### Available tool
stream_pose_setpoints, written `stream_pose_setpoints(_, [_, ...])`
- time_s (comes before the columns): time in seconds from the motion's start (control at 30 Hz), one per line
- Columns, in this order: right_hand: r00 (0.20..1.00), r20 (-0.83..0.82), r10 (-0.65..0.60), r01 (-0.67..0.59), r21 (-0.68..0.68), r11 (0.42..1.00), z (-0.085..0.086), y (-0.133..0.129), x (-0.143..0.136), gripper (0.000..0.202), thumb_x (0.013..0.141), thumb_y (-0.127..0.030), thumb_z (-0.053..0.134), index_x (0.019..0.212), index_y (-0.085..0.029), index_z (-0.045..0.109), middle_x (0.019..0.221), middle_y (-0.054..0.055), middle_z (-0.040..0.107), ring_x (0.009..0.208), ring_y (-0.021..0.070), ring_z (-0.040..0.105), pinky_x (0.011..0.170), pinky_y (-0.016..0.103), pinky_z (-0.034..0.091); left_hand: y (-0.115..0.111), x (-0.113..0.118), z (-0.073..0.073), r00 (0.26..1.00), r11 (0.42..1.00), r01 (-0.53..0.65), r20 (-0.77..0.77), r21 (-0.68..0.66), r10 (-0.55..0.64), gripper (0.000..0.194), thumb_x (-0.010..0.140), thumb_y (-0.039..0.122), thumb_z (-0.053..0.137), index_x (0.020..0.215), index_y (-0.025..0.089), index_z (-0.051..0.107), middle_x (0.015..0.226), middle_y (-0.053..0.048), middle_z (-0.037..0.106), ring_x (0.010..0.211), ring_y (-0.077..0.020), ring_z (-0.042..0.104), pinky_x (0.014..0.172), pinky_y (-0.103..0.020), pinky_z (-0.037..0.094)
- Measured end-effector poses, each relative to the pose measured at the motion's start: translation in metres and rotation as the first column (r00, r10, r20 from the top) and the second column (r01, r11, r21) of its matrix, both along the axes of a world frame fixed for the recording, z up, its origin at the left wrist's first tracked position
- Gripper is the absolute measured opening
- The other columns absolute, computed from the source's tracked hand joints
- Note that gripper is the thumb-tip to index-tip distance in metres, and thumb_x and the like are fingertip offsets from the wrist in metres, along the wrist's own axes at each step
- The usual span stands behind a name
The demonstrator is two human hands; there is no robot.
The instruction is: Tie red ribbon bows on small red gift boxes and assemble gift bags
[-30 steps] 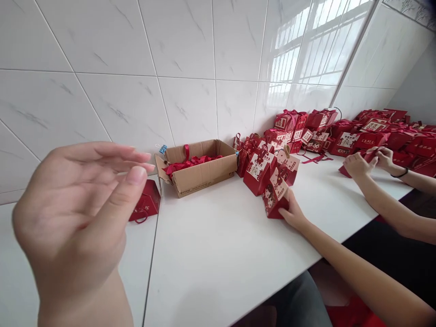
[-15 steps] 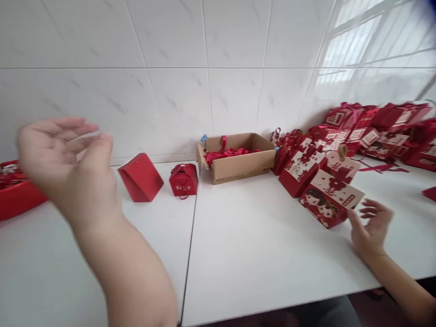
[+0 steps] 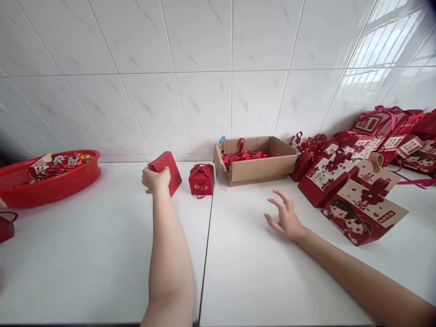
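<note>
My left hand (image 3: 156,180) is closed around the left side of a plain red gift box (image 3: 172,175) with slanted faces, near the wall. Just right of it, untouched, stands a small red box (image 3: 201,180) with gold lettering and a cord handle. My right hand (image 3: 285,215) hovers over the white table with fingers spread and holds nothing. Closest to it on the right is a red and cream gift box (image 3: 364,213) printed with two cartoon figures and topped by a loop handle. Behind that one stands another red gift box (image 3: 323,179) with a white front.
A cardboard box (image 3: 262,172) of red ribbons sits against the tiled wall. Many red gift boxes (image 3: 381,125) are piled at the right. A red plastic basket (image 3: 68,184) of wrapped sweets lies at the left, with part of a red bag (image 3: 6,227) below it.
My left hand has come down from the air and taken hold of the plain red box. My right hand has moved left, away from the cartoon-printed box. The view has turned left.
</note>
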State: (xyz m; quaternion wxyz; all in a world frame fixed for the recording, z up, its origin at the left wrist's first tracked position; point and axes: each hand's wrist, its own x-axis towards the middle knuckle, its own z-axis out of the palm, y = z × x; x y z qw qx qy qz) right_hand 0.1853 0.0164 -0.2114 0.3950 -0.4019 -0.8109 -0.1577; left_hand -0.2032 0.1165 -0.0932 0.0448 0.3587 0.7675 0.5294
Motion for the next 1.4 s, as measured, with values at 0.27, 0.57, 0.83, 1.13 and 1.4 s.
stream_pose_setpoints(0.27, [0.990, -0.123, -0.069, 0.036, -0.258, 0.966, -0.004, 0.038, -0.018, 0.040, 0.092, -0.035, 0.043, 0.129, -0.023, 0.034, 0.142, 0.019, 0.029, 0.131, 0.0331, 0.034, 0.101, 0.056, 0.033, 0.002, 0.016, -0.010, 0.988, 0.981, -0.131, 0.096, 0.144, 0.117, 0.017, 0.080, 0.025, 0.058, 0.091, 0.022, 0.045, 0.107, -0.009, 0.063, 0.099, -0.0292, 0.062, 0.090, -0.051, 0.044])
stream_pose_setpoints(0.57, [0.949, -0.303, -0.085, -0.002, -0.278, 0.960, -0.004, 0.033, -0.013, 0.035, 0.092, -0.034, 0.042, 0.125, -0.024, 0.038, 0.142, 0.016, 0.031, 0.134, 0.0304, 0.031, 0.104, 0.056, 0.030, -0.030, 0.025, 0.055, 0.991, 0.824, -0.111, -0.004, 0.555, 0.136, 0.003, 0.082, 0.014, 0.056, 0.084, 0.014, 0.053, 0.082, 0.000, 0.058, 0.079, -0.0130, 0.055, 0.081, -0.029, 0.047])
stream_pose_setpoints(0.83, [0.730, -0.682, -0.048, -0.234, -0.314, 0.920, 0.023, 0.014, -0.015, 0.050, 0.087, -0.043, 0.052, 0.132, -0.027, 0.035, 0.142, 0.013, 0.036, 0.135, 0.0270, 0.032, 0.108, 0.051, 0.030, -0.061, 0.123, 0.081, 0.558, 0.500, 0.634, 0.099, 0.589, -0.824, 0.021, 0.070, 0.015, 0.067, 0.084, 0.016, 0.050, 0.076, 0.000, 0.064, 0.066, -0.0130, 0.062, 0.066, -0.029, 0.053])
stream_pose_setpoints(1.13, [0.226, -0.973, -0.055, -0.666, -0.196, 0.719, 0.066, 0.001, 0.017, 0.043, 0.075, -0.040, 0.071, 0.115, -0.027, 0.058, 0.114, 0.007, 0.065, 0.100, 0.0242, 0.063, 0.084, 0.037, 0.052, -0.065, 0.226, 0.034, 0.080, 0.099, 0.981, 0.117, 0.168, -0.990, 0.041, 0.074, 0.024, 0.068, 0.113, 0.020, 0.054, 0.108, -0.008, 0.064, 0.098, -0.0216, 0.064, 0.083, -0.037, 0.054])
stream_pose_setpoints(1.4, [0.205, -0.975, -0.085, -0.782, -0.215, 0.585, 0.059, -0.006, 0.003, 0.025, 0.074, -0.036, 0.074, 0.095, -0.025, 0.070, 0.100, 0.003, 0.070, 0.089, 0.0203, 0.064, 0.077, 0.033, 0.052, -0.005, 0.191, -0.007, 0.618, 0.640, 0.761, -0.411, 0.102, -0.670, 0.035, 0.085, 0.027, 0.055, 0.118, 0.016, 0.055, 0.133, -0.016, 0.051, 0.131, -0.0345, 0.038, 0.105, -0.052, 0.036])
